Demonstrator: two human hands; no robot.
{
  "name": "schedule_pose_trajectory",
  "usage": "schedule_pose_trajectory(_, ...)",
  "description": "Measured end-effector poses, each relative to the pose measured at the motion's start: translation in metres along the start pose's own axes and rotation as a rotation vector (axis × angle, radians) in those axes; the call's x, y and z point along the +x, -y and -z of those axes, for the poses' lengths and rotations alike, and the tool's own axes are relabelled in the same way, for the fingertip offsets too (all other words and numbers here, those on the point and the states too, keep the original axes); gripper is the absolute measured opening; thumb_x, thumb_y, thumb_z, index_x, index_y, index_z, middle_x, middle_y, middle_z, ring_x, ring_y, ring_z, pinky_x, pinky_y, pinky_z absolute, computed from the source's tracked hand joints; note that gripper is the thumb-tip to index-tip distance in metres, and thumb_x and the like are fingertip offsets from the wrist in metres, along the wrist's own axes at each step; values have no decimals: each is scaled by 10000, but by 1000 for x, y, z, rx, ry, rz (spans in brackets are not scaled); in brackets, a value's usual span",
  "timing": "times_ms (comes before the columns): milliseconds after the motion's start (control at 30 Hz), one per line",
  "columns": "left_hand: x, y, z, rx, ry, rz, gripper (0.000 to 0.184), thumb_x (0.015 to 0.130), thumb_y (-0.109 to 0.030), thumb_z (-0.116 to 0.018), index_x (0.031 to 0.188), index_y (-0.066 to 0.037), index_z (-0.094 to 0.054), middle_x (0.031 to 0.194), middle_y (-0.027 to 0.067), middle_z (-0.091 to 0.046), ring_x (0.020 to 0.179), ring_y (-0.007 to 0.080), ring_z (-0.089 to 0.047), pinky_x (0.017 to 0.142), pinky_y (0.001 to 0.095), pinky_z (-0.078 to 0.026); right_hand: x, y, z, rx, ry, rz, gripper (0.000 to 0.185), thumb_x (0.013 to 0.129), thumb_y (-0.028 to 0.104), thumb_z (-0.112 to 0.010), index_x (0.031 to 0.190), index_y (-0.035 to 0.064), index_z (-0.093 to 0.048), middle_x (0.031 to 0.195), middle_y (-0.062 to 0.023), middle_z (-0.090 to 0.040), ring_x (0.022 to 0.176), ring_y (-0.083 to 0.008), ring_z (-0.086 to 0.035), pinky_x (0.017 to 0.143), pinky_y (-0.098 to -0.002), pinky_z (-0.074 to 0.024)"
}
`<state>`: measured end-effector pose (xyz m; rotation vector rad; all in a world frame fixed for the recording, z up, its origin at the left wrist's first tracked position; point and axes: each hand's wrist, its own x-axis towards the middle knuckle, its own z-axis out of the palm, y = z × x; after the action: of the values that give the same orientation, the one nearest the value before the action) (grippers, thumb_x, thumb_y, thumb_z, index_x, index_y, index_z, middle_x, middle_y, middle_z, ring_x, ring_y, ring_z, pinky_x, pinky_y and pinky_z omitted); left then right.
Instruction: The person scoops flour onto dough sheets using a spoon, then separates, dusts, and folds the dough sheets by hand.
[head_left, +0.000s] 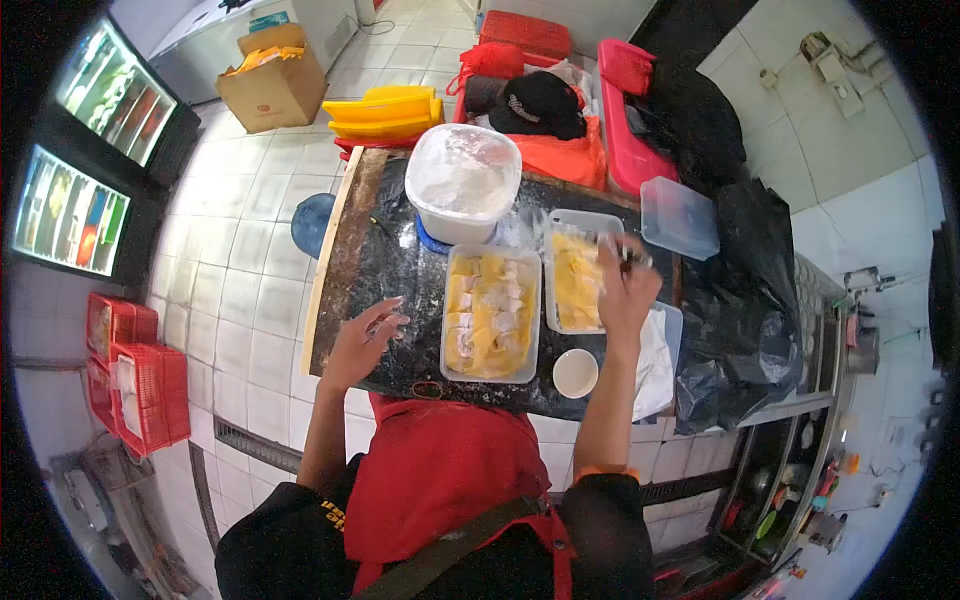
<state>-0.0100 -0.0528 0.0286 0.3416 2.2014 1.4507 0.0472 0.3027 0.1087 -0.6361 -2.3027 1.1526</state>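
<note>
My left hand (368, 338) hovers over the left part of the dark table, fingers apart and holding nothing. To its right stands a plastic container (447, 345) of yellow food pieces (497, 310), partly coated in white powder. A second plastic container (549, 300) beside it holds more yellow pieces (576, 285). Over that container's right edge is my right hand (628, 280), slightly blurred, with its fingers curled inward. Something small and pale shows at its fingertips, too unclear to name. A small white cup (575, 374) sits below the second container.
A white tub of powder (463, 185) stands behind the containers on the dark table (350, 270). An empty clear container (680, 217) lies at the right, near black plastic sheeting (735, 340). White cloth (653, 365) lies by my right forearm. Yellow crates (385, 115) stand beyond the table.
</note>
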Motion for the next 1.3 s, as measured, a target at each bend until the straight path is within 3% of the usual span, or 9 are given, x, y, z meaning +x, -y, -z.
schedule_pose_trajectory(67, -1, 2, -2, -23, -6, -14, 388, 995, -195, -550, 1341, -19, -547, 1037, 92, -734, 803, 97, -635, 637, 252, -496, 19, 41, -7, -16, 28, 63, 249, 913, 254, -689, 998, 21, -712, 858, -109, -725, 770, -154, -665, 734, -318, -511)
schedule_pose_trajectory(133, -1, 6, -5, -19, 27, -12, 380, 1000, -195, -543, 1340, -25, -549, 1038, 95, -731, 809, 103, -638, 637, 255, -500, 47, 49, -34, -37, 139, 380, 287, 894, 260, -697, 1062, 27, -692, 921, -135, -731, 817, -211, -690, 763, -363, -525)
schedule_pose_trajectory(233, -5, -9, -3, -10, 25, -18, 379, 1001, -191, -541, 1345, -33, -547, 1045, 89, -726, 847, 105, -649, 653, 249, -505, 60, 20, -42, -67, 257, 487, 358, 877, 254, -690, 1175, 63, -640, 993, -171, -718, 888, -300, -699, 808, -408, -534)
schedule_pose_trajectory(367, -20, 6, 6, -134, -79, 53, 383, 999, -207, -548, 1352, -60, -554, 1063, 81, -724, 859, 117, -665, 672, 247, -514, 46, -64, -6, -723, 541, -93, 377, 875, 188, -655, 1233, 104, -576, 1067, -193, -686, 997, -388, -655, 882, -456, -517)
schedule_pose_trajectory(467, -29, 23, 10, -168, -143, 132, 392, 997, -234, -554, 1354, -72, -556, 1065, 80, -721, 864, 121, -672, 675, 254, -524, 3, -155, 1, -757, 571, -127, 382, 867, 176, -649, 1228, 86, -562, 1137, -213, -653, 1048, -413, -621, 875, -501, -501)
schedule_pose_trajectory(567, -26, 33, 13, -91, -102, 145, 394, 997, -244, -558, 1353, -75, -553, 1063, 79, -716, 861, 116, -668, 675, 253, -522, -26, -171, -1, -583, 294, 41, 422, 826, 128, -695, 1227, 67, -579, 1134, -175, -638, 1092, -372, -601, 931, -439, -485)
schedule_pose_trajectory(933, 36, -23, -6, 7, 90, 40, 371, 1011, -208, -533, 1354, -69, -546, 1060, 72, -716, 842, 105, -653, 684, 245, -509, -38, -169, -5, -498, 165, 168, 408, 765, 104, -728, 1150, 56, -603, 1036, -138, -648, 1059, -347, -585, 906, -448, -458)
schedule_pose_trajectory(1067, 42, -28, -16, -8, 141, 26, 364, 1012, -190, -529, 1347, -48, -544, 1057, 78, -716, 859, 105, -658, 680, 241, -506, -41, -151, -3, -590, 227, 137, 382, 769, 88, -722, 1131, 59, -604, 996, -131, -649, 1028, -349, -594, 881, -438, -473)
schedule_pose_trajectory(1300, 54, -25, -38, -88, 218, 101, 358, 1013, -170, -523, 1346, -41, -542, 1059, 77, -714, 938, 123, -669, 755, 259, -527, -33, -136, 6, -271, 198, -92, 310, 811, 56, -687, 1111, 39, -613, 962, -135, -655, 894, -304, -653, 809, -383, -524)
